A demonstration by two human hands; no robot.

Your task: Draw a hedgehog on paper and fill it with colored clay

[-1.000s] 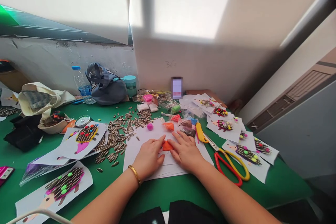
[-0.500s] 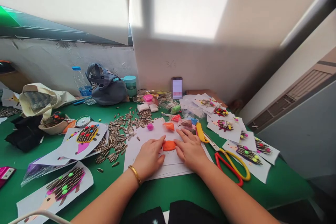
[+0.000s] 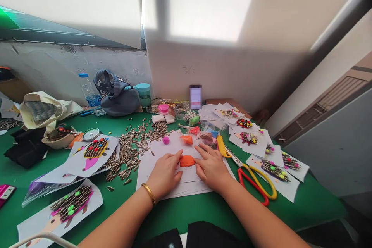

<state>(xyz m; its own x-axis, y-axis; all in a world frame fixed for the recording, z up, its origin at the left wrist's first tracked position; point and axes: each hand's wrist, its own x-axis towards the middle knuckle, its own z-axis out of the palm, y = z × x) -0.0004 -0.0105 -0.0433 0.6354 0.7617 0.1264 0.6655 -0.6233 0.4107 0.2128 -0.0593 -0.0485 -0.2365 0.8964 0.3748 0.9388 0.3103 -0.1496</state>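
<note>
A flattened piece of orange modelling clay [image 3: 187, 161] lies on a white paper sheet [image 3: 186, 186] in front of me, with small drawn legs showing below it. My left hand [image 3: 166, 170] rests on the sheet, its fingertips at the left edge of the clay and its fingers stretched out. From the other side, my right hand [image 3: 212, 166] touches the clay's right edge with its index finger, the other fingers spread on the paper. Just beyond are a lump of orange clay in wrap [image 3: 186, 139] and a small magenta clay ball [image 3: 165, 140].
Striped sunflower seeds [image 3: 126, 155] are heaped left of the sheet. Scissors with red and yellow handles [image 3: 255, 178] lie on the right, near several finished hedgehog pictures [image 3: 274, 170]. More pictures [image 3: 95, 151] lie at left. A phone [image 3: 195, 97] leans against the wall.
My right index finger has shifted slightly at the clay's right edge, and the clay's outline there looks rounder. The left hand stays nearly in place.
</note>
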